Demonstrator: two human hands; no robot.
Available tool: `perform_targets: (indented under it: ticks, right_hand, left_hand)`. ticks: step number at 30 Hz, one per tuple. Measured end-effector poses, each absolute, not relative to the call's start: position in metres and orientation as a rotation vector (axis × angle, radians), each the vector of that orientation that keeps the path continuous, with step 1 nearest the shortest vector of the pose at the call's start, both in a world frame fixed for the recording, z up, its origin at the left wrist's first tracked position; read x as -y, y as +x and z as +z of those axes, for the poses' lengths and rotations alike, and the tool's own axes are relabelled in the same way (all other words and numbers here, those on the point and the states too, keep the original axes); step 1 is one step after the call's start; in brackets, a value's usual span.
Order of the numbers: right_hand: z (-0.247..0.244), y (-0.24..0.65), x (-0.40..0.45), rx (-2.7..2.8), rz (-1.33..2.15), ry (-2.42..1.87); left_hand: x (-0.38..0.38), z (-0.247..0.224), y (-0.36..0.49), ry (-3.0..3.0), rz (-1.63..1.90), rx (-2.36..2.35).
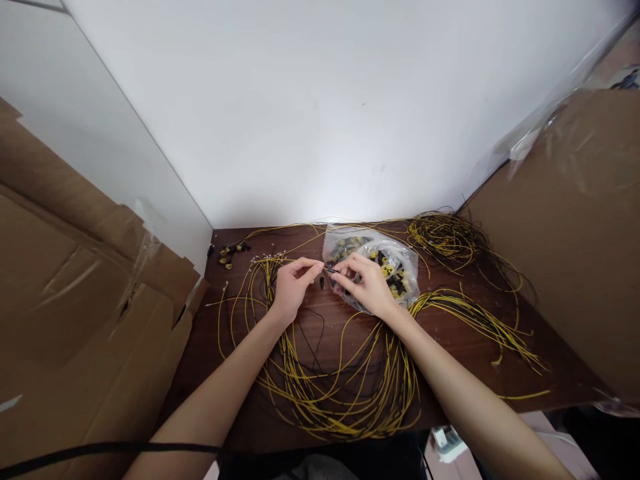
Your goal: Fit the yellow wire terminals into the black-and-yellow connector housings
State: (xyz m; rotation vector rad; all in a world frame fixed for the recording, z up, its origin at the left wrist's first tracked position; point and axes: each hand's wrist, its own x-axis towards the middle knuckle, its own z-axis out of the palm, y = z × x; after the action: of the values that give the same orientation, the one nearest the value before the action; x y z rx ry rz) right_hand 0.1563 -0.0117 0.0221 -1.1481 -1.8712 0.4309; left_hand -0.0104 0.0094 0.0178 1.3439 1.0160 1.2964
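Note:
My left hand [294,285] is closed in a pinch on a thin wire [325,269]. Facing it, my right hand [369,283] pinches a small black sleeve-like piece [332,271] at the wire's tip; whether the wire runs inside it is too small to tell. Below the fingertips a similar black piece [322,283] lies on the table. A clear plastic bag [411,267] holding yellow and black parts sits partly behind my right hand. Under both forearms curves a loose bundle of yellow and black wires [345,427].
Tangled wires [443,237] lie at the back right of the brown table [320,333]. Several yellow-black parts [229,255] are at the back left. Cardboard stands on the left [75,300] and right [575,253], with a white wall [310,120] behind.

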Motion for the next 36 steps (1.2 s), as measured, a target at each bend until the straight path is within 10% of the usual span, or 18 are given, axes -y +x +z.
perform_targets:
  ticks: [36]
  right_hand:
    - [0.0214, 0.1553, 0.0119, 1.897, 0.29, -1.109]
  left_hand:
    - [-0.0124, 0.0139, -0.0103, 1.288, 1.337, -1.012]
